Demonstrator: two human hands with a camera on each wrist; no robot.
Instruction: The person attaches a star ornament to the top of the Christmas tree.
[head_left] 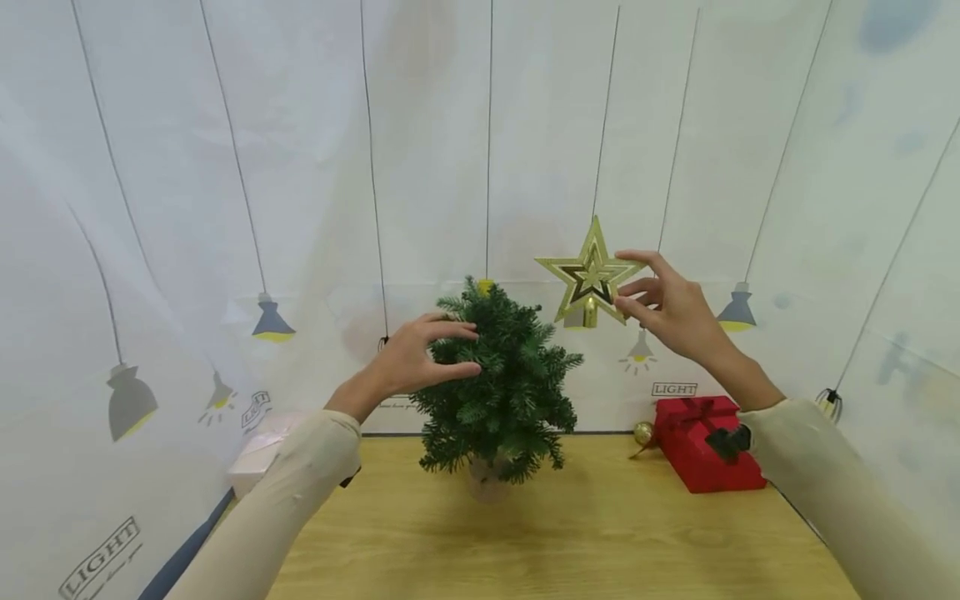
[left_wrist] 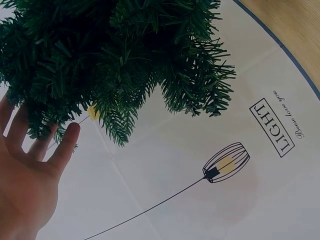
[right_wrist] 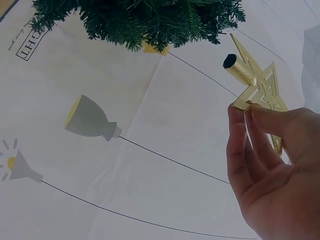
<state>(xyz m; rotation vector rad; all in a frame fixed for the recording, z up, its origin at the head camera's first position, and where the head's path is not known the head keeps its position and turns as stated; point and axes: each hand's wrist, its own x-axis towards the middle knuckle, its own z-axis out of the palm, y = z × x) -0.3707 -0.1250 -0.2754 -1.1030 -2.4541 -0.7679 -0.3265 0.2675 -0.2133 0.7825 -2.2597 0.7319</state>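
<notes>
A small artificial Christmas tree [head_left: 510, 383] stands upright in a pale pot [head_left: 487, 485] on the table. Beside its upper left branches is my left hand [head_left: 416, 354], fingers extended and thumb spread apart from them. In the left wrist view, the fingertips of the left hand [left_wrist: 30, 185] reach among the green needles [left_wrist: 130, 75]; whether they grip a branch is hidden. Up to the right of the treetop, my right hand [head_left: 678, 312] pinches a shiny gold star tree topper [head_left: 592, 275] by its right side. The topper's hollow socket [right_wrist: 242, 70] shows in the right wrist view, apart from the branches.
On the right of the wooden table [head_left: 600, 542] lies a red gift box [head_left: 697, 433] with a dark ribbon, a gold bauble [head_left: 643, 432] next to it. A pale pink box [head_left: 255, 467] sits at the left edge. Behind hangs a white lamp-printed backdrop [head_left: 427, 167].
</notes>
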